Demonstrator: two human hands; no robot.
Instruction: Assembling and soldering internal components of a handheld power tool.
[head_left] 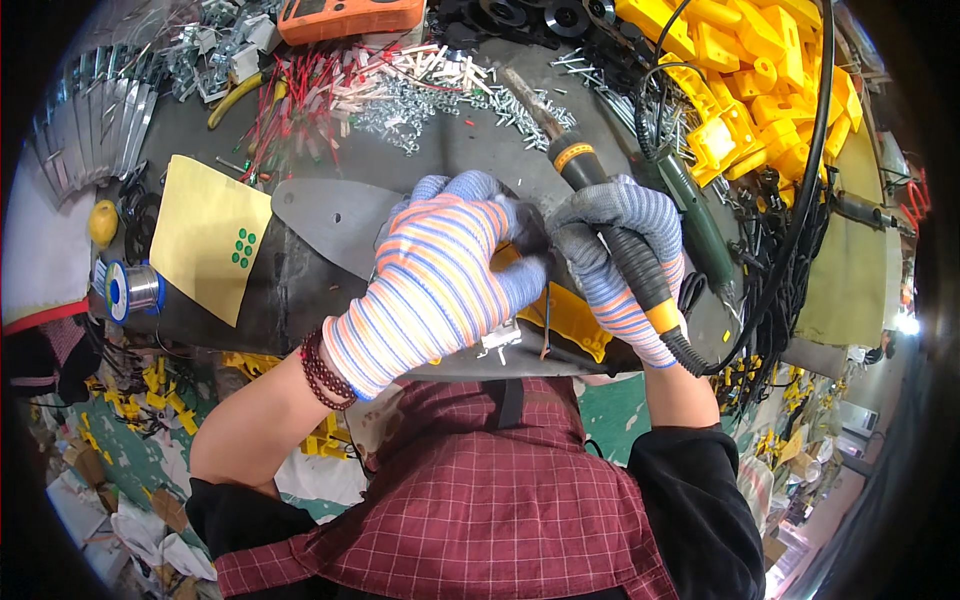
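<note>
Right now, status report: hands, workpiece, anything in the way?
Right hand holds soldering iron. Left hand at yellow casing; its grip unclear. Grey plate partly hidden by left hand; loose screws near iron's tip.

From here I can't make out any word or number, the small label (99, 277) at the blue-rimmed spool of wire (143, 291) being too blurred to read.
</note>
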